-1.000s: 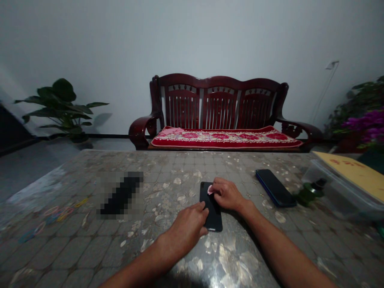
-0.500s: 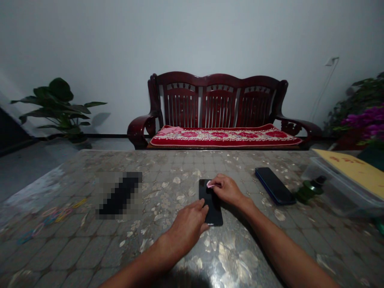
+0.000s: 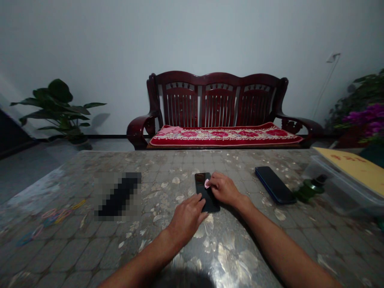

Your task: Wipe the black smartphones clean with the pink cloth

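Observation:
A black smartphone (image 3: 211, 203) lies flat on the table in front of me, its dark face up. My left hand (image 3: 187, 214) grips its lower part, fingers on the left side and thumb near the bottom edge. Pinched in the fingers of my right hand (image 3: 222, 188) is a small pink cloth (image 3: 207, 183), which touches the upper part of the phone's face. The right hand covers some of the phone's right edge.
Right of my hands lies a second phone (image 3: 275, 185) beside a green bottle (image 3: 310, 189) and a clear plastic box (image 3: 339, 188) topped by a yellow sheet (image 3: 354, 164). On the left are a blurred dark object (image 3: 120, 196) and several coloured bands (image 3: 57, 216). Behind the table stands a wooden bench (image 3: 219, 100).
The smartphone has shifted a little away from me and to the left, with my left hand on it. The pink cloth has moved slightly down the phone's face in my right hand.

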Demonstrator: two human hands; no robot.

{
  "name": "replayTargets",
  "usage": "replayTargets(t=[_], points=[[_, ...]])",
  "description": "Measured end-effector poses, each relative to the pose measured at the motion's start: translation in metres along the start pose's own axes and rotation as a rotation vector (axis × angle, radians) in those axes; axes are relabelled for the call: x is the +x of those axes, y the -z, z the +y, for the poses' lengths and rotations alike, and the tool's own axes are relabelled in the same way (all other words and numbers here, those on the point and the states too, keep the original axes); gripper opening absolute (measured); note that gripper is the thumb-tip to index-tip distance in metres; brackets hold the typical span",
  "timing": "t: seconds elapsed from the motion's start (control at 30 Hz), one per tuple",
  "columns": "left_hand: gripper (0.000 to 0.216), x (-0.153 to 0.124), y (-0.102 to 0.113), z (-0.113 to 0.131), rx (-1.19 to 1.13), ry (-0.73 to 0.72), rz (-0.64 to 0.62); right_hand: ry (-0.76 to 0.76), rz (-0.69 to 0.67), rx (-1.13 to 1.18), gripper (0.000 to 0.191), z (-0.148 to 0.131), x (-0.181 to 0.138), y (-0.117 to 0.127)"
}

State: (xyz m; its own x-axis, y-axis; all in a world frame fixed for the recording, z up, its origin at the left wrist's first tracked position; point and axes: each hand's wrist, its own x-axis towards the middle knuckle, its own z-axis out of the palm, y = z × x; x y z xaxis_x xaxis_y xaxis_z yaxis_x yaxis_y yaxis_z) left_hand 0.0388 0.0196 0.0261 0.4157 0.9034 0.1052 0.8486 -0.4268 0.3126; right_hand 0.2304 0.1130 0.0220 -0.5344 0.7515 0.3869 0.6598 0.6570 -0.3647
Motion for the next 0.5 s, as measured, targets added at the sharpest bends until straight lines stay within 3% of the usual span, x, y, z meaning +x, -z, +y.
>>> replayTargets(t=[0.13, 0.2, 0.3, 0.4, 0.5], points=[[0.037, 0.0, 0.003, -0.001, 0.013, -0.016, -0.003, 0.033, -0.134, 0.163, 0.024, -0.008, -0.001, 0.006], [0.037, 0.001, 0.006, -0.003, 0.008, -0.026, -0.012, -0.008, -0.114, 0.335, 0.02, -0.006, -0.001, 0.006], [0.037, 0.002, 0.01, -0.01, -0.023, -0.04, -0.006, -0.117, 0.074, 0.591, 0.013, 0.005, -0.001, 0.003], [0.039, 0.005, 0.014, -0.018, -0.035, -0.06, 0.02, -0.335, 0.274, 0.818, 0.013, 0.02, -0.002, 0.0], [0.043, 0.01, 0.021, -0.023, -0.001, -0.063, 0.027, -0.577, 0.351, 1.046, 0.02, 0.029, -0.002, -0.003]])
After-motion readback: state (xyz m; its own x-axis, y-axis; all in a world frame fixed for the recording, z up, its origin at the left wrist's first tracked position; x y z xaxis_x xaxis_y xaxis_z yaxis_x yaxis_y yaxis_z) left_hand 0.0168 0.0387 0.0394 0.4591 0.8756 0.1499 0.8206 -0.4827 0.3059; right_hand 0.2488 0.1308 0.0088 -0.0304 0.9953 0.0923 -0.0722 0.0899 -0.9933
